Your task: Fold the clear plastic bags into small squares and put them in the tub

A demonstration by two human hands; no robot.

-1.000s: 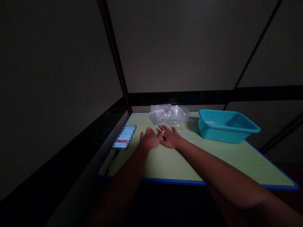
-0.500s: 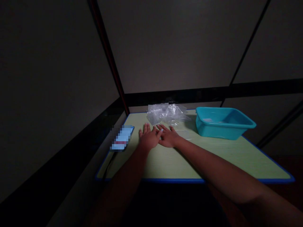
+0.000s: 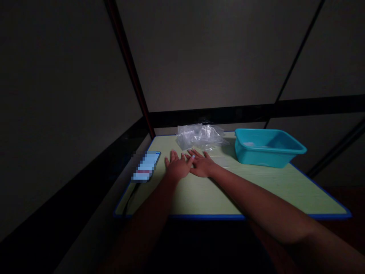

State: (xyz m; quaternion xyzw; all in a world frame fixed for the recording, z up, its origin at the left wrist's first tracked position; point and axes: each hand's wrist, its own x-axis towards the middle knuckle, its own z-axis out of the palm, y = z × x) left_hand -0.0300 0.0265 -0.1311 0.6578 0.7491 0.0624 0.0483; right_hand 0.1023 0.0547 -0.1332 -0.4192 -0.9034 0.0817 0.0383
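Observation:
My left hand (image 3: 178,168) lies palm down on the pale green table (image 3: 199,198), its fingers spread. Beside it my right hand (image 3: 203,166) rests flat too, fingers stretched out, and the left thumb overlaps its near edge. Just beyond the fingertips is a crumpled heap of clear plastic bags (image 3: 196,136). A flat, clear plastic piece (image 3: 221,161) lies by the right hand, partly hidden behind it. Neither hand grips anything that I can see; what may be under the palms is hidden.
At the right stands a turquoise plastic basin (image 3: 265,156) with something pale inside. A phone (image 3: 146,166), its screen lit and pixelated, lies at the table's left edge, with a dark strap (image 3: 129,199) below it. Walls close off the back and left.
My left hand has shifted slightly to the left, its fingers a little more spread. The right hand stays flat in nearly the same place.

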